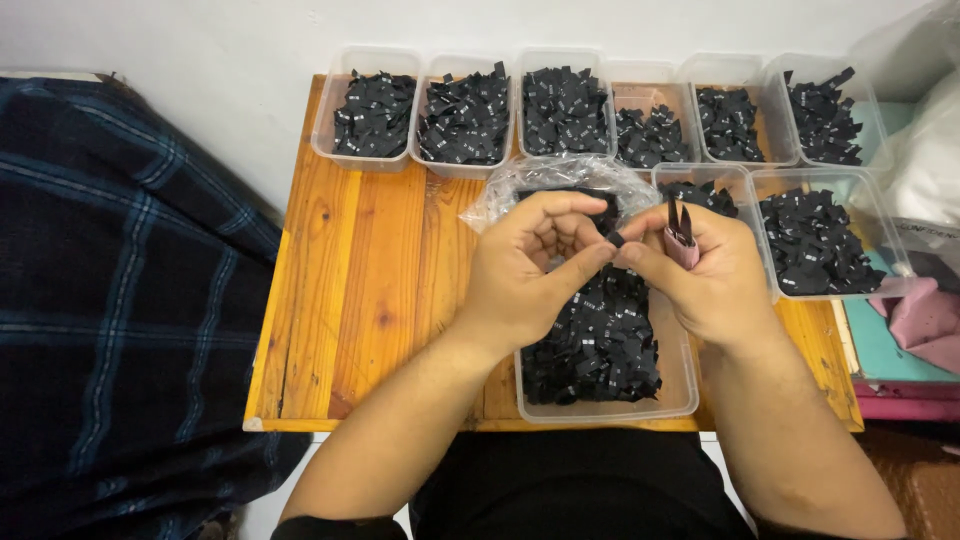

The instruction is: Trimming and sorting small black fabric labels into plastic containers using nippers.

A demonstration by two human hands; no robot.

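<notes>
My left hand [530, 270] and my right hand [715, 275] meet above a clear plastic tub [680, 390] full of small black fabric labels [595, 345]. Between the fingertips of both hands is one small black label [616, 239]. My right hand also grips a small pair of thread snips [681, 230] with a pink handle, blades pointing up. A crumpled clear plastic bag [560, 178] lies just behind my hands.
Several clear tubs of black labels line the far edge of the small wooden table [370, 290], with another tub [820, 240] at the right. A dark plaid cloth [120, 290] lies at the left. Pink fabric [925, 320] sits at the right edge.
</notes>
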